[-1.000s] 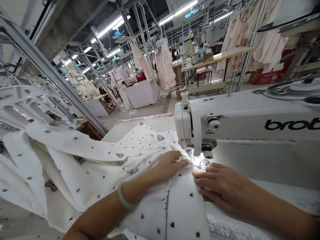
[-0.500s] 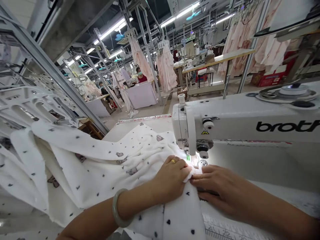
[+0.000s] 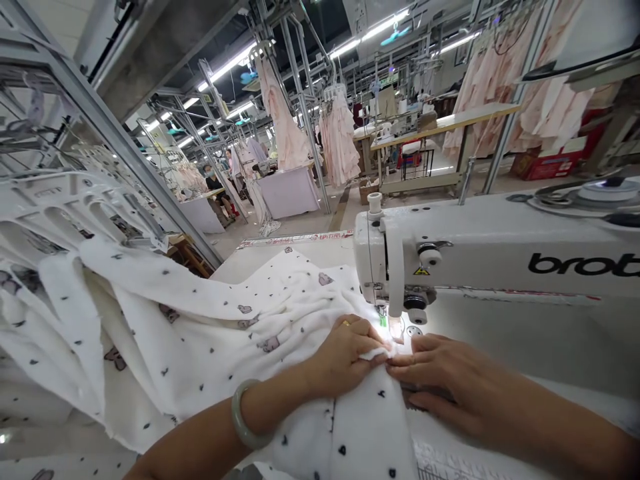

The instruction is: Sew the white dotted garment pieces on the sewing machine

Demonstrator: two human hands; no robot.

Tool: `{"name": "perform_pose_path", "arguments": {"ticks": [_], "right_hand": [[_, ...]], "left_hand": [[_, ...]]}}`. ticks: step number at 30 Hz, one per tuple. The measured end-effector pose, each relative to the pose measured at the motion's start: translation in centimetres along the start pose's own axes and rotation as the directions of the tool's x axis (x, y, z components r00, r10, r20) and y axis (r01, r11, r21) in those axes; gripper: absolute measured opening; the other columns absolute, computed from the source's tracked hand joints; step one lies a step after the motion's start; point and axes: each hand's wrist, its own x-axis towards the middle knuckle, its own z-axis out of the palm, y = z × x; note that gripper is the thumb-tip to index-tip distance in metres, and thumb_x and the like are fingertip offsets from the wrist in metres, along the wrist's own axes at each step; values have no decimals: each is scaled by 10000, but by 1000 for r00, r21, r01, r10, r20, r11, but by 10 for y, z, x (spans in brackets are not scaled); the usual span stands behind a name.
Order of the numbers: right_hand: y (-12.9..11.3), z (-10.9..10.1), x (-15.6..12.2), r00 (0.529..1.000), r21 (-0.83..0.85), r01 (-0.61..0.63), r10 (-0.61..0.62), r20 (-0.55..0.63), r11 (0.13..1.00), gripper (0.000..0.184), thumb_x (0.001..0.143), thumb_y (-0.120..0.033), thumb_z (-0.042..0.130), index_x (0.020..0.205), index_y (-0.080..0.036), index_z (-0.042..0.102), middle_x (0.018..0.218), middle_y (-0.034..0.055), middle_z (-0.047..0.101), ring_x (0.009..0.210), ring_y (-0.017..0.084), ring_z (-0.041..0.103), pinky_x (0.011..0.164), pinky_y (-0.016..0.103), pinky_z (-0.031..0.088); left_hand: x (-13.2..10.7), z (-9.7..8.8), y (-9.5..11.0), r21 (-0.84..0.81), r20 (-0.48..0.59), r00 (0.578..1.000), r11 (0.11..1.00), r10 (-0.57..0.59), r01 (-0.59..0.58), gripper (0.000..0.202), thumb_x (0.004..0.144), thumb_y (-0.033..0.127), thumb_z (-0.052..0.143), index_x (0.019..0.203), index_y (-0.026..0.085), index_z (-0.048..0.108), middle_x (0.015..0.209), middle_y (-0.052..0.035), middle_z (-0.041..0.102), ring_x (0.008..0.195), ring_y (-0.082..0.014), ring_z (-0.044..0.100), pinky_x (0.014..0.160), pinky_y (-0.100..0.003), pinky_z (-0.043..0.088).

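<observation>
White fabric (image 3: 295,313) with small dark marks and animal prints spreads over the sewing machine's bed and to the left. My left hand (image 3: 345,353), with a ring and a bangle at the wrist, is closed on a fold of it just in front of the needle area. Close beside it, my right hand (image 3: 445,373) has its fingers stretched out flat, fingertips touching the fabric's edge. Above both hands is the white sewing machine (image 3: 450,247), its lamp lighting the presser foot (image 3: 396,328). The needle tip is too small to make out.
A white plastic hanger rack (image 3: 65,200) at left carries more of the fabric. A printed ruler scale (image 3: 450,460) runs along the front edge. Beyond stand metal posts, work tables (image 3: 445,123), hanging pink garments (image 3: 340,137) and a distant person (image 3: 214,180).
The view has shifted slightly, so the machine sits further right. Both hands stay at the presser foot; the left fingers have moved a little on the fabric fold.
</observation>
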Motion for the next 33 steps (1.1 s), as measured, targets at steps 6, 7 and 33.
{"name": "perform_pose_path", "arguments": {"ticks": [6, 7, 33], "right_hand": [[27, 20, -9, 993, -118, -26, 12, -120, 993, 380, 1061, -287, 510, 1422, -315, 625, 1333, 39, 729, 1169, 232, 707, 1008, 428, 575], [29, 23, -10, 991, -143, -26, 7, -132, 989, 428, 1054, -293, 525, 1479, -319, 573, 1374, 37, 708, 1208, 235, 692, 1042, 441, 564], [6, 20, -18, 949, -117, -280, 255, -187, 953, 307, 1038, -460, 485, 1104, -330, 755, 1057, 56, 778, 966, 271, 745, 818, 421, 629]], "left_hand": [[-14, 6, 5, 295, 27, 994, 949, 103, -107, 312, 975, 207, 555, 1259, 174, 680, 1287, -102, 675, 1185, -262, 597, 1142, -450, 378], [-16, 7, 5, 336, 32, 994, 936, 104, -109, 320, 975, 211, 559, 1272, 166, 668, 1299, -110, 669, 1191, -267, 598, 1145, -454, 379], [-6, -11, 4, 375, 150, 989, 926, -9, -48, 396, 1064, 255, 447, 1445, 193, 537, 1551, -141, 545, 1526, -328, 407, 1243, -626, 301]]}}
